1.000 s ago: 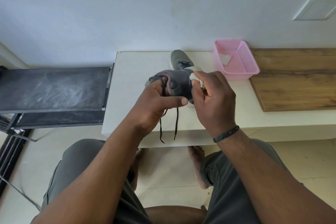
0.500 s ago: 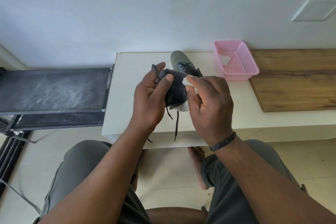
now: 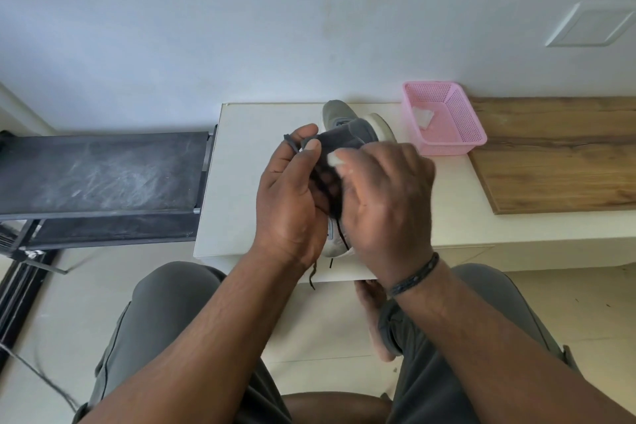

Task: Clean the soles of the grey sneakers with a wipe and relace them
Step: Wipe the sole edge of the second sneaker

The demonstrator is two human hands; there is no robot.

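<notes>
I hold a grey sneaker (image 3: 347, 138) up between both hands above the white table (image 3: 241, 162). My left hand (image 3: 292, 196) grips its left side, with a dark lace (image 3: 290, 144) caught over the fingers. My right hand (image 3: 385, 193) is closed on a small white wipe (image 3: 333, 159) and presses against the shoe's right side. The shoe's pale sole rim (image 3: 380, 124) faces away to the right. Loose dark lace ends (image 3: 342, 237) hang below the hands. The second grey sneaker (image 3: 332, 112) stands on the table behind, mostly hidden.
A pink mesh basket (image 3: 463, 129) with a white wipe (image 3: 422, 119) inside stands at the table's back right. A wooden board (image 3: 557, 155) lies to the right. A dark metal shelf (image 3: 99, 172) adjoins the table on the left. My knees are below the table's front edge.
The sneaker has turned in my hands so its pale sole rim shows at the far right. My right hand moved over the shoe with the wipe.
</notes>
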